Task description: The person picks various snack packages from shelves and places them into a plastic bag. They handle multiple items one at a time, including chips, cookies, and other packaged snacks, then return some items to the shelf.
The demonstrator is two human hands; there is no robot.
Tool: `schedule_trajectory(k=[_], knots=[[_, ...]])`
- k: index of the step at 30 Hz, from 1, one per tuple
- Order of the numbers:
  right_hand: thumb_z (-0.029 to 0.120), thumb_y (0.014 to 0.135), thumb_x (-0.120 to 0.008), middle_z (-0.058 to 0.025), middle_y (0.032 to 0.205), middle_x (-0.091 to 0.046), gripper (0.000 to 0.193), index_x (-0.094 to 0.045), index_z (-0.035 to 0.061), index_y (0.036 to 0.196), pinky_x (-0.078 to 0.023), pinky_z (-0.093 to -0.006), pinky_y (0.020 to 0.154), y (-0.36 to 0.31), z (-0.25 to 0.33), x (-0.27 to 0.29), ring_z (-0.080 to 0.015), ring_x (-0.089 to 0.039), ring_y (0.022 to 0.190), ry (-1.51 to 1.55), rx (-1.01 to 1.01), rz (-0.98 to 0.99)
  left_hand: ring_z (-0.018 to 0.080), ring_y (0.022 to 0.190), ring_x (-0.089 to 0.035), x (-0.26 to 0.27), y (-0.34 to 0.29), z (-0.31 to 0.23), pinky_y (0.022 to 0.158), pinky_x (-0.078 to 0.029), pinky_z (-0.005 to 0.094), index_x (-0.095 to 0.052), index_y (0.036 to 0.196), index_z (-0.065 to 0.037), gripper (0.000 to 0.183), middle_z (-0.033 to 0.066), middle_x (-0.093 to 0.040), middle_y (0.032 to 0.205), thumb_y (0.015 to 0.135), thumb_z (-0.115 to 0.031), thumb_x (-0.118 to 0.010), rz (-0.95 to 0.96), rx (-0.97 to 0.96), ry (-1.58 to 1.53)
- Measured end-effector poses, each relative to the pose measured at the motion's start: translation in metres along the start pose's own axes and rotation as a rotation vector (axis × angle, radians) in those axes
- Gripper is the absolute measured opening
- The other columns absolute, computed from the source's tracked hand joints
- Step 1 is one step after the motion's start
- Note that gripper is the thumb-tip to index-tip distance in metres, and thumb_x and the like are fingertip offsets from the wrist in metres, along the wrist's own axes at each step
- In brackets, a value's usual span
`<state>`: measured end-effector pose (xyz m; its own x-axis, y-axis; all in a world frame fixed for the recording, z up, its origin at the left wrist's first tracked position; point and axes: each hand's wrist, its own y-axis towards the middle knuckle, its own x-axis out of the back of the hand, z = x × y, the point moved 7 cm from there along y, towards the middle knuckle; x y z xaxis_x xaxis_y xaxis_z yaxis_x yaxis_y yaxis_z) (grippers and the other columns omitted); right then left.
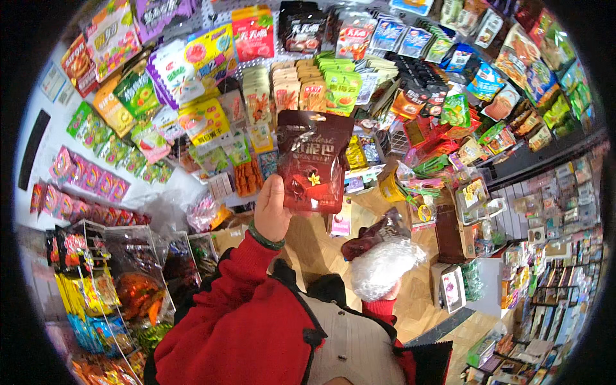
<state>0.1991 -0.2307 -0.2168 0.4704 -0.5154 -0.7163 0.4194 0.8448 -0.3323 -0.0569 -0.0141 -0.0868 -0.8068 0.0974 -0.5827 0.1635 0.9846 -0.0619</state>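
Along a snack-filled pegboard display [215,11], our left hand [272,206] pinches a brown snack pouch [314,163] aloft, unhung; our right hand [392,290] clutches a clear plastic bag [385,266]. We judge picking done, placing pending.

Low and right of the maroon pouch [314,163], a plastic bag [383,266] hid most of the right hand [393,291] from my remote feed.
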Motion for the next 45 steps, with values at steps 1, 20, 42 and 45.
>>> schedule_trajectory(k=[1, 20, 42, 45], knots=[[0.048, 0.079, -0.055, -0.0118, 0.13, -0.049, 0.069, -0.041, 0.007, 0.133, -0.039, -0.0483, 0.098, -0.004, 0.0, -0.009, -0.0315, -0.048, 0.117, -0.001, -0.033, 0.032, 0.0191, 0.079, -0.065, -0.006, 0.003, -0.008, 0.055, -0.057, 0.0299, -0.046, 0.116, -0.004, 0.036, 0.009, -0.06, 0.104, 0.099, -0.031, -0.03, 0.057, -0.034, 0.074], [0.049, 0.077, -0.054, -0.0151, 0.122, -0.053, 0.071, -0.042, 0.0022, 0.129, -0.045, -0.0456, 0.094, 0.108, 0.055, -0.084, -0.0304, -0.054, 0.11, -0.109, -0.047, 0.349, 0.0057, 0.077, -0.054, -0.061, 0.097, -0.109, 0.065, -0.042, 0.0203, -0.059, 0.1, -0.003, 0.012, -0.0004, -0.061, 0.09, 0.091, -0.008, -0.053, -0.099, -0.511, 0.206], [0.047, 0.074, -0.06, -0.0148, 0.123, -0.052, 0.075, -0.038, 0.0049, 0.132, -0.044, -0.0466, 0.093, 0.081, 0.023, -0.152, -0.0313, -0.053, 0.11, 0.065, 0.145, 0.25, 0.0055, 0.069, -0.055, -0.108, 0.265, -0.244, 0.059, -0.045, 0.021, -0.057, 0.097, -0.006, 0.013, 0.0004, -0.059, 0.082, 0.09, -0.016, -0.052, 0.273, -0.692, 0.136], [0.045, 0.074, -0.061, -0.0143, 0.123, -0.052, 0.075, -0.037, 0.0044, 0.132, -0.044, -0.0466, 0.094, 0.083, 0.022, -0.144, -0.0318, -0.052, 0.111, -0.006, 0.169, 0.276, 0.0075, 0.056, -0.055, -0.083, 0.286, -0.244, 0.045, -0.046, 0.0206, -0.056, 0.09, -0.001, 0.018, 0.0045, -0.06, 0.077, 0.086, -0.018, -0.061, -0.095, -0.71, 0.366]])
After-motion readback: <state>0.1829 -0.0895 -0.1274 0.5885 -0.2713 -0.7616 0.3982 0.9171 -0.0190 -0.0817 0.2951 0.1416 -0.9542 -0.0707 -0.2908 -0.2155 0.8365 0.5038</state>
